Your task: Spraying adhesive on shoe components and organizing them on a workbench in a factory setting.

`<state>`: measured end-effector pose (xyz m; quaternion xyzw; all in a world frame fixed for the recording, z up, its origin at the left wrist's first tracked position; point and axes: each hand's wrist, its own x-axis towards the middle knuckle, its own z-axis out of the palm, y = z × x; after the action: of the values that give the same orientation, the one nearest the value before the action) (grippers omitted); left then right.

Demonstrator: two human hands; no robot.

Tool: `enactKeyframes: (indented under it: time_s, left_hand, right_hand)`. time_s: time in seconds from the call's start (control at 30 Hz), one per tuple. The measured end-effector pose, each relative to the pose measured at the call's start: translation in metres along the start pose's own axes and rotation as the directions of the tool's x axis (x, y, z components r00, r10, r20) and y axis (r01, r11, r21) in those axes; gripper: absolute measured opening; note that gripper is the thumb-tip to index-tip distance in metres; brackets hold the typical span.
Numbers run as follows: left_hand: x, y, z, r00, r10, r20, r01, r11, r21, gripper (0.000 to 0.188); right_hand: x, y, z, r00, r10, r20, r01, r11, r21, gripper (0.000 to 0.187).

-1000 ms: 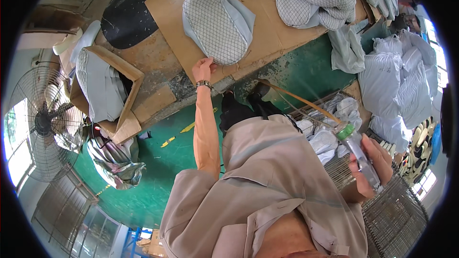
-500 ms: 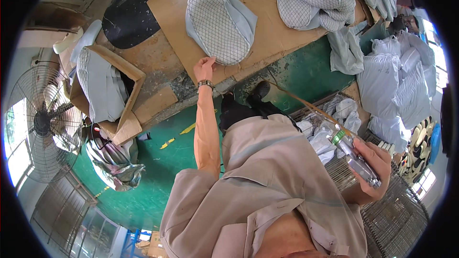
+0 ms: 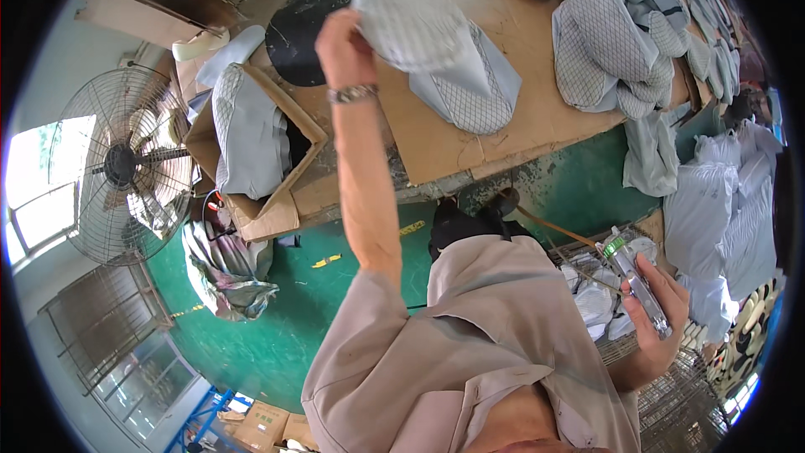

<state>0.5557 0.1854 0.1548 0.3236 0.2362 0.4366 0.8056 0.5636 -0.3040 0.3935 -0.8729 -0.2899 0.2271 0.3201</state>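
A grey-white fabric cover with a diamond-grid pattern (image 3: 415,21) is raised at the top middle, blurred by motion. My left hand (image 3: 345,46) grips its left edge, fingers closed. Beneath it lies a similar grid-patterned cover (image 3: 485,101) on a brown cardboard sheet (image 3: 436,147), partly hidden by the raised one. At the lower right, my right hand (image 3: 658,315) is wrapped round a silver hand tool with a green band (image 3: 639,285). A brown hose (image 3: 553,226) runs to the tool's front end.
More covers (image 3: 608,29) are heaped at the table's right. Beside my left arm stands an open cardboard box (image 3: 306,147) holding grey pieces, with a large fan (image 3: 122,166) to its left. White sacks (image 3: 704,210) stand at the right, near a wire rack (image 3: 679,386).
My left hand has lifted the cover up and left, exposing another one on the cardboard. My right hand keeps the tool. The whole view has shifted, moving surroundings rightward.
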Motion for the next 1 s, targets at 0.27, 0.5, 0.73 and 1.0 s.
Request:
enactKeyframes:
  time_s: [0.27, 0.5, 0.73, 1.0]
  left_hand:
    - [0.134, 0.051, -0.109, 0.876, 0.378, -0.299, -0.198, 0.848, 0.492, 0.016]
    - [0.0, -0.091, -0.094, 0.872, 0.358, 0.334, -0.354, -0.009, 0.935, 0.039]
    - [-0.149, -0.21, -0.077, 0.766, -0.32, 0.558, -0.629, -0.191, 0.754, 0.077]
    - [-0.159, -0.231, -0.082, 0.732, -0.352, 0.584, -0.659, -0.147, 0.737, 0.061]
  right_hand:
    - [0.011, -0.002, 0.006, 1.0, -0.022, 0.015, 0.022, 0.999, 0.023, 0.056]
    - [0.021, 0.006, 0.016, 0.999, -0.044, -0.028, 0.044, 0.999, 0.0, 0.059]
    - [0.028, 0.001, 0.019, 0.994, -0.11, 0.01, 0.11, 0.994, -0.006, 0.058]
    - [0.031, 0.003, 0.023, 0.996, -0.088, -0.009, 0.089, 0.996, 0.003, 0.061]
